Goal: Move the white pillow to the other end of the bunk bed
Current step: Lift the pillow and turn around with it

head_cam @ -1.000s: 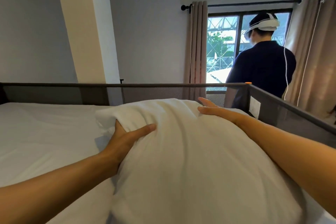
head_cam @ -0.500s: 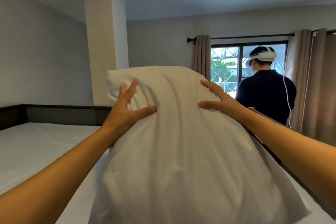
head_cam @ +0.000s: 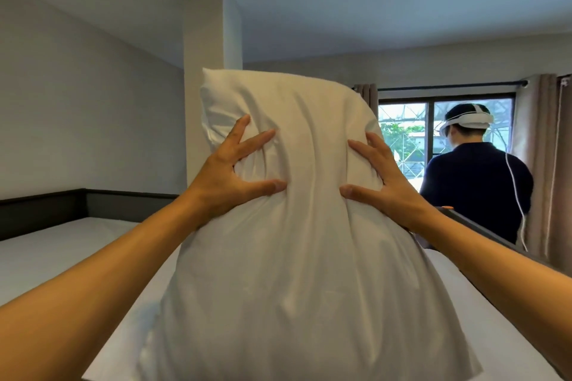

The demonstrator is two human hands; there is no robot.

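The white pillow [head_cam: 297, 257] stands upright in front of me, raised above the white mattress [head_cam: 55, 250] of the top bunk. My left hand [head_cam: 232, 176] grips its upper left side, fingers dug into the fabric. My right hand [head_cam: 380, 179] grips the upper right side in the same way. The pillow's lower edge hangs near the bottom of the view and hides the middle of the bed.
A dark guard rail [head_cam: 46, 210] runs along the far left of the bunk and another rail [head_cam: 483, 235] along the right. A person in a dark shirt [head_cam: 476, 189] with a white headset stands by the window [head_cam: 411, 139]. A wall column [head_cam: 207, 40] rises behind the pillow.
Both hands have lifted the pillow from lying on the mattress to standing upright and higher, and their grip has tightened. The view has tilted upward.
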